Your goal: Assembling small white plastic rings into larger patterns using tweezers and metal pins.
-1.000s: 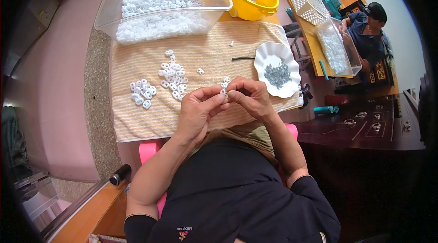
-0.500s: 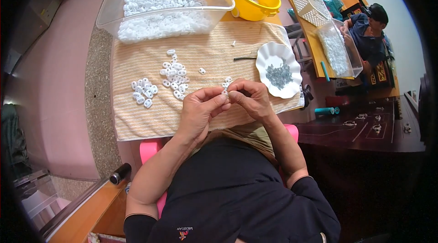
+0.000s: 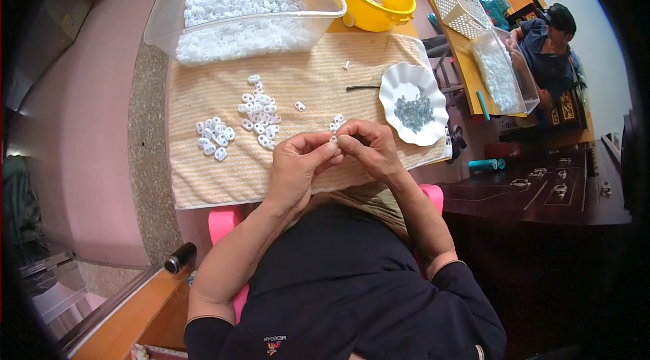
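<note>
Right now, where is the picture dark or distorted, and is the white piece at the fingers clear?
Head view: corners black, lower right very dark; speckled strip bowed by the fisheye; white piece between left hand and right hand partly covered, too small for detail.

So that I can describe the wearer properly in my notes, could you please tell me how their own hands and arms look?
The left hand and right hand are ungloved, and no watch or bracelet shows. The left forearm and right forearm are uncovered below short, dark fabric sleeves with thin pale edging.
</note>
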{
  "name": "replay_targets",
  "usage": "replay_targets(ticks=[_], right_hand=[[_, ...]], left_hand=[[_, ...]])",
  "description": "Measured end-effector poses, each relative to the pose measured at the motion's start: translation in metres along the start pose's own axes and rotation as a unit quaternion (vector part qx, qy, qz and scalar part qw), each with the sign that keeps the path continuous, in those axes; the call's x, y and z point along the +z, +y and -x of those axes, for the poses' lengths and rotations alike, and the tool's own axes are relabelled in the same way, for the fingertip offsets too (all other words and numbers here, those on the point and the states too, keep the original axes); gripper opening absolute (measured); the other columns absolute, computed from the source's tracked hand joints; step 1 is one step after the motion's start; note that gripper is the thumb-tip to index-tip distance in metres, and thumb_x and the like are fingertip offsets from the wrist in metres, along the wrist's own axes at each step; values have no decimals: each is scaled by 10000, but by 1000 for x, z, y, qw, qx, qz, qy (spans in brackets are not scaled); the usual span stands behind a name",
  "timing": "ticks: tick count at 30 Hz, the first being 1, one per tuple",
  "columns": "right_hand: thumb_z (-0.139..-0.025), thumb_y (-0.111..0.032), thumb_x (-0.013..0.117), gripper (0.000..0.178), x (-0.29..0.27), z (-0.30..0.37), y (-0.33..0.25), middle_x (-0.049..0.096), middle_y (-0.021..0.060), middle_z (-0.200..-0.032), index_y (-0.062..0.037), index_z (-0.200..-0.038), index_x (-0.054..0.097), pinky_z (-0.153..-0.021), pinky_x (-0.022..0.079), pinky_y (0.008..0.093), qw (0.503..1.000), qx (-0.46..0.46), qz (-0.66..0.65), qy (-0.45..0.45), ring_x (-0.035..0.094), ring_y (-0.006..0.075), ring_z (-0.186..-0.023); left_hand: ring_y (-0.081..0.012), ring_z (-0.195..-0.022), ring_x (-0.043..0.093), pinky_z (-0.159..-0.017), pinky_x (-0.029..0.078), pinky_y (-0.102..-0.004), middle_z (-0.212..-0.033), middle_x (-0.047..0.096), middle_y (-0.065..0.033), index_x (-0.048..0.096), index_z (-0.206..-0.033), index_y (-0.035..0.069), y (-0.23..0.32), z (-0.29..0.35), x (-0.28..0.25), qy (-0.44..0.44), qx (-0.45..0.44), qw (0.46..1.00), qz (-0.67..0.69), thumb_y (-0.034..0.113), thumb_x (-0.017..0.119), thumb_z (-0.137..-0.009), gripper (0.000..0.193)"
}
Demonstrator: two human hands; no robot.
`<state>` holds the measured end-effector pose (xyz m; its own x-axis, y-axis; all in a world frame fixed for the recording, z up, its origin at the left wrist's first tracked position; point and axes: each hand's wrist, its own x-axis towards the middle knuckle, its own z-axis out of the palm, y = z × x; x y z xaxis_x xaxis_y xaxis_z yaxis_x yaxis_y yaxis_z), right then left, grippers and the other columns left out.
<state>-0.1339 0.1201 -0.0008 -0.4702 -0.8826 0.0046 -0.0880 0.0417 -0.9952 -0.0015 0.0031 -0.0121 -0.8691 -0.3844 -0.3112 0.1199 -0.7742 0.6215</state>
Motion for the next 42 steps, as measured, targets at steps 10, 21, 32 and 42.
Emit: replay_targets(ticks=[10,21,32,42], right_hand=[[-926,-86,595,110,2,2,-2,599,-11,-775,19,-900,617,-652,447,201,999,-24,32,8,538,39,-731],[-940,-114,579,146,-5,2,-1,620,16,-772,18,-894,622,-658,465,210,999,-10,16,-31,572,62,-740],[-959,-109,542,184,-8,2,-2,617,42,-859,46,-905,626,-680,489,219,999,24,-33,-36,585,83,-764],[-926,-84,592,145,-10,3,3,632,43,-884,46,-977,628,-699,504,218,997,40,-64,-21,596,90,-768]], left_hand=[[-175,-796,670,-745,583,-271,-929,672,-121,624,-1016,-33,-1,1,0,-6,0,1000,7,-10,650,-851,169],[-162,-778,666,-727,574,-261,-916,675,-114,627,-1032,-34,-1,1,2,-26,10,999,-33,-8,646,-855,180],[-149,-798,654,-755,567,-254,-913,669,-108,625,-1029,-46,1,0,1,-21,-10,999,-26,10,639,-866,173],[-152,-785,656,-743,568,-254,-904,671,-107,625,-1026,-41,3,-1,1,-22,-14,1000,-13,13,643,-864,172]])
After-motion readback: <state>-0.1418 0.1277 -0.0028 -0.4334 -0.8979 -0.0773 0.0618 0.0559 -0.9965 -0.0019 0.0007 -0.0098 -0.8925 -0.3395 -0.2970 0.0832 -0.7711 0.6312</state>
